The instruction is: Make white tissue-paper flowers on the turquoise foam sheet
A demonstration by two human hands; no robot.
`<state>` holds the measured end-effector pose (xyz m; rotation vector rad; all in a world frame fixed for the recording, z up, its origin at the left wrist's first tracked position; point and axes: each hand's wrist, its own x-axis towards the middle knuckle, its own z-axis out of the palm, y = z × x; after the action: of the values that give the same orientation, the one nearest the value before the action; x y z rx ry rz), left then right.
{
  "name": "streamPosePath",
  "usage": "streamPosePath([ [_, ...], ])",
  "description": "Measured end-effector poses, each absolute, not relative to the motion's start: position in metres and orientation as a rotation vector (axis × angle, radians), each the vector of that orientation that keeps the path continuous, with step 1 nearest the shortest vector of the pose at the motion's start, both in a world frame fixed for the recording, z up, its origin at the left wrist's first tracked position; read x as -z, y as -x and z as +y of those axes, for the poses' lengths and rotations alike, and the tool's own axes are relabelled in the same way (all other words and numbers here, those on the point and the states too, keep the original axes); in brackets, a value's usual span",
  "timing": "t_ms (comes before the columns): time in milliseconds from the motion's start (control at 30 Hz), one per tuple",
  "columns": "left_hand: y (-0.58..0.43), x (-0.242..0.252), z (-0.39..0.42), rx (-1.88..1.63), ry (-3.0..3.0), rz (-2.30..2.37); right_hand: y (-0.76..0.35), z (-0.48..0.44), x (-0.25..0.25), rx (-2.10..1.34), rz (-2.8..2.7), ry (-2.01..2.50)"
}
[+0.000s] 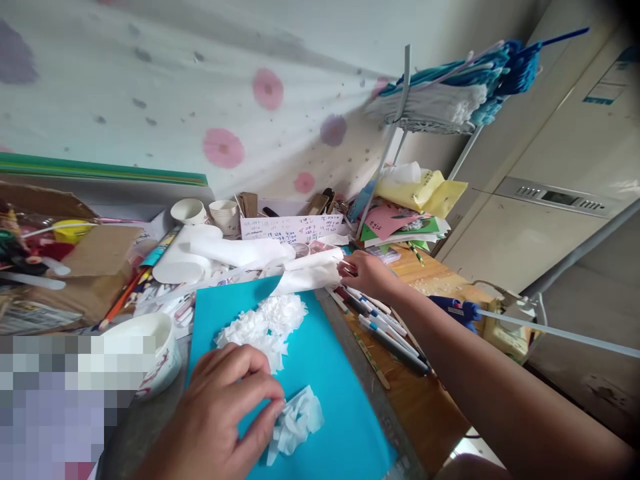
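Observation:
A sheet of blue paper (345, 400) lies on the table before me. On its upper part sits a cluster of crumpled white tissue paper (270, 320). Lower down, a separate piece of crumpled tissue paper (300, 417) rests on the sheet, its edge pinched between thumb and forefinger of my left hand (230, 407). My right hand (367, 273) reaches to the far side, next to a loosely rolled white paper (313, 273) and above several pens (390, 330). Its fingers are curled closed, and what they hold is too hidden to name.
A white bowl (165, 360) stands at the left, near a cardboard box (105, 267) of supplies. Paper cups (225, 215) and a written-on white box (295, 227) line the back. To the right are a blue glue gun (457, 310), a craft stick (371, 360) and a wire rack (395, 143).

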<state>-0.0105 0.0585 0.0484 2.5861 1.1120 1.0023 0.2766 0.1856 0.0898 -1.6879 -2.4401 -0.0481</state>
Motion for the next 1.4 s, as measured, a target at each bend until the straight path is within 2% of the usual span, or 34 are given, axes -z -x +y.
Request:
streamPosePath([
  [167,0.012,-0.049,0.061,-1.002,-2.675,1.006,-0.236,0.201,-0.086,0.035,-2.609,1.632],
  [400,0.009,-0.046,0.053,-1.015,-2.506,1.051,-0.216,0.241,-0.104,0.049,-2.467,1.735],
  [633,0.002,-0.047,0.049,-1.034,-2.470,1.057,-0.143,0.197,-0.149,-0.283,-2.679,1.041],
  [867,0.002,-0.050,0.042,-0.890,-2.520,1.066,-0.071,0.163,-0.147,-0.552,-2.925,0.493],
  [1400,0.006,-0.055,0.048,-0.754,-2.616,1.139,0.003,0.141,-0.147,0.024,-3.223,1.249],
])
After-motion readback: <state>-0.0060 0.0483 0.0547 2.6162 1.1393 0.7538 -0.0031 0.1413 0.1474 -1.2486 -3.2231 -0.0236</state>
